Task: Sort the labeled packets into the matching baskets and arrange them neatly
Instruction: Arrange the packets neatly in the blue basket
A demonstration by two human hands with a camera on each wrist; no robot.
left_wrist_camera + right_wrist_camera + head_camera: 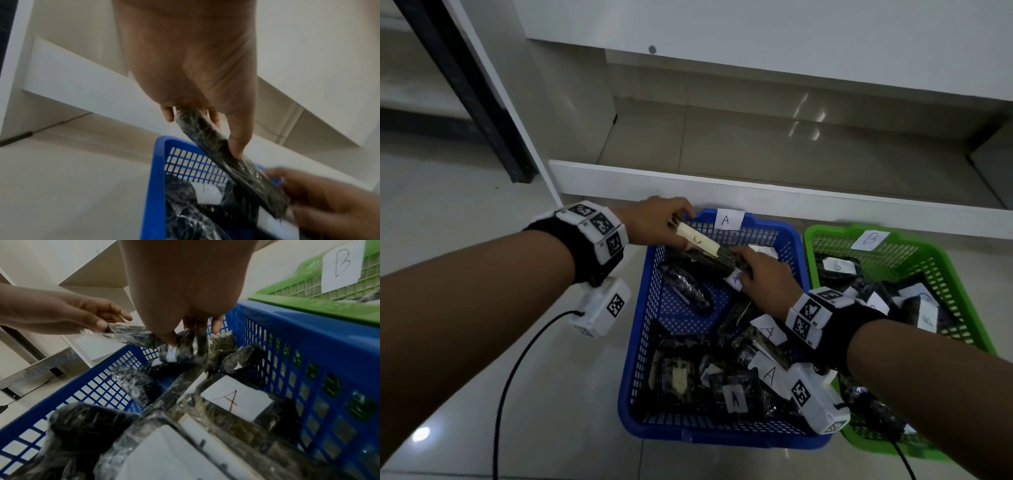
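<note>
Left hand (659, 219) pinches one end of a dark wrapped packet (705, 251) over the far-left corner of the blue basket (633, 359) tagged A; right hand (763, 274) has its fingers curled on the other end, maybe also on a second packet underneath, cannot tell. Its label isn't readable, so the risk, as I judge it, is dropping it in A when it belongs in the green basket (962, 308) tagged B. The slick wrap could also slip from the thin pinch and land crooked on the loose pile.
</note>
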